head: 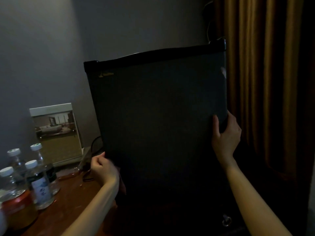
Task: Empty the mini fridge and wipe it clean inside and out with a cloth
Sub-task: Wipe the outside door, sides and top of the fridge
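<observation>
A black mini fridge [158, 116] stands on a dark wooden table, its door closed and facing me, and it leans slightly to the left. My left hand [102, 169] grips the fridge's lower left edge with curled fingers. My right hand [225, 135] grips the right edge about halfway up, thumb on the front face and fingers wrapped round the side. No cloth is in view.
Several water bottles [40, 183] and a red-topped can [18, 208] stand on the wooden table [71, 198] at the left. A framed picture card [56, 132] leans on the grey wall. A dark cable [95, 143] runs behind the fridge. Brown curtains [265, 82] hang right.
</observation>
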`<state>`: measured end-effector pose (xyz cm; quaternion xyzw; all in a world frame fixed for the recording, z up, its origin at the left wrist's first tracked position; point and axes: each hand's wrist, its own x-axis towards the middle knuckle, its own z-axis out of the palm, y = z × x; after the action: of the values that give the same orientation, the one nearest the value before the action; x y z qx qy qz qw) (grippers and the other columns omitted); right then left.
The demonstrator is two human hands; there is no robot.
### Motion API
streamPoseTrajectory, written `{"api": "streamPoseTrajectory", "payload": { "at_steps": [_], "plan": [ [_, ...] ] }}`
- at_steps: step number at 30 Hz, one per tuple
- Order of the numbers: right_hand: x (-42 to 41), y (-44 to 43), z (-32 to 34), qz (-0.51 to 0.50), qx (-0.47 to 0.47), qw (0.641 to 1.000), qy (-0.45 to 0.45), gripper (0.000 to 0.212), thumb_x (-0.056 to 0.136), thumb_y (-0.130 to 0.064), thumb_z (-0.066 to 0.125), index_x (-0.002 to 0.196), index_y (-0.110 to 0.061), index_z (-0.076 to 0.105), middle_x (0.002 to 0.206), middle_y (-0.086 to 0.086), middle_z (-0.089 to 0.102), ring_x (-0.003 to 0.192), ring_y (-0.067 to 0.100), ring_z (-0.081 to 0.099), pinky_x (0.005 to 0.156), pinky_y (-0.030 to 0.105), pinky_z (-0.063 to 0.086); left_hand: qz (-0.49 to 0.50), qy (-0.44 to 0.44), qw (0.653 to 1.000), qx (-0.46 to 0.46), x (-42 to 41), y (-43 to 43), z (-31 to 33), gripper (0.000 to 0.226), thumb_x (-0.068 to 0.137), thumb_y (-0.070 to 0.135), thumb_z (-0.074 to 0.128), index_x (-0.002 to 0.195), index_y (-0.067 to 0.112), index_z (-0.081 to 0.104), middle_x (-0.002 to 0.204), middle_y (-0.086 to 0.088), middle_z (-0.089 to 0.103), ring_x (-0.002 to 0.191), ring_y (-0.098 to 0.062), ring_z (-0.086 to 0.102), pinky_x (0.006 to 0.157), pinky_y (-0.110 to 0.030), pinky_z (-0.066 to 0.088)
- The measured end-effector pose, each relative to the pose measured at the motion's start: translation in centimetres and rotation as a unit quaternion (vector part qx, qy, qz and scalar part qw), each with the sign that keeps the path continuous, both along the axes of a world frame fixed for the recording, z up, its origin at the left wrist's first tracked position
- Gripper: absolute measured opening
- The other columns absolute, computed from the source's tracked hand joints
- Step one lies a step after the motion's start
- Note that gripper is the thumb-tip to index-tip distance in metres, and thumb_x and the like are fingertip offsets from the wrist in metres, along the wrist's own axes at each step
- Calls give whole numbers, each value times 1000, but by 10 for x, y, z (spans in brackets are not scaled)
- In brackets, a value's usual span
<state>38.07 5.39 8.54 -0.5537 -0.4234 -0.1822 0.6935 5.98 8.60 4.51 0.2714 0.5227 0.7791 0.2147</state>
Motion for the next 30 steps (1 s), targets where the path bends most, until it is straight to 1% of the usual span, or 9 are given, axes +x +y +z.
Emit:
{"api": "streamPoseTrajectory", "payload": {
  "at_steps": [4,10,13,19,22,24,26,28,30],
  "plan": [
    [34,23,2,46,-1,999,16,63,94,-56,39,136,-10,49,131,11,57,120,26,54,107,43,39,-17,22,999,18,24,-10,-4,25,97,10,37,104,14,61,100,-12,59,76,-14,53,65,-24,40],
    [74,49,8,89,-5,994,59,49,100,-32,50,137,0,48,136,19,54,128,29,48,101,22,30,-48,23,997,55,62,-12,-16,28,96,5,37,103,12,63,96,-21,60,64,-17,50,51,-23,42],
    [91,61,9,103,-20,992,71,51,100,-34,50,141,-4,44,140,15,49,132,27,43,102,18,26,-58,29,996,64,75,-13,-20,34,93,8,37,89,29,63,100,-24,62,66,-23,54,55,-37,45],
    [75,53,5,4,-9,988,157,86,82,-68,42,143,-7,38,143,19,38,134,35,36,113,45,25,-96,13,995,38,72,-27,-10,31,97,4,35,106,7,64,83,-13,59,62,-19,51,51,-30,40],
    [13,11,-6,83,117,988,52,56,92,-43,52,132,-4,48,131,16,48,123,31,47,106,39,36,-114,-2,991,70,82,-46,9,38,87,15,37,101,39,63,110,-19,57,86,-41,58,68,-51,54],
    [-48,-27,-21,285,73,955,-23,39,93,-38,51,123,-14,56,123,1,57,117,17,54,101,28,40,-115,-9,986,118,97,-62,32,44,83,12,39,99,48,57,125,-13,45,91,-39,55,71,-51,53],
    [-97,-64,-23,460,-48,886,-38,42,91,-48,53,126,-26,56,122,-13,60,118,8,56,98,24,44,-147,16,972,184,114,-76,58,45,88,1,41,110,38,56,127,-3,38,94,-21,54,76,-36,50],
    [-119,-81,-13,564,-105,819,26,38,93,-47,55,129,-35,52,122,-19,62,116,1,57,95,21,46,-205,37,954,217,128,-86,80,42,92,-4,41,116,28,56,129,-1,35,101,-11,50,79,-23,46],
    [-122,-87,5,609,-97,783,87,24,95,-28,53,118,-32,55,106,-23,68,105,-5,61,86,15,48,-249,64,939,228,133,-90,96,39,94,-3,43,113,29,57,130,0,35,110,-15,49,86,-26,48]
  ]
}}
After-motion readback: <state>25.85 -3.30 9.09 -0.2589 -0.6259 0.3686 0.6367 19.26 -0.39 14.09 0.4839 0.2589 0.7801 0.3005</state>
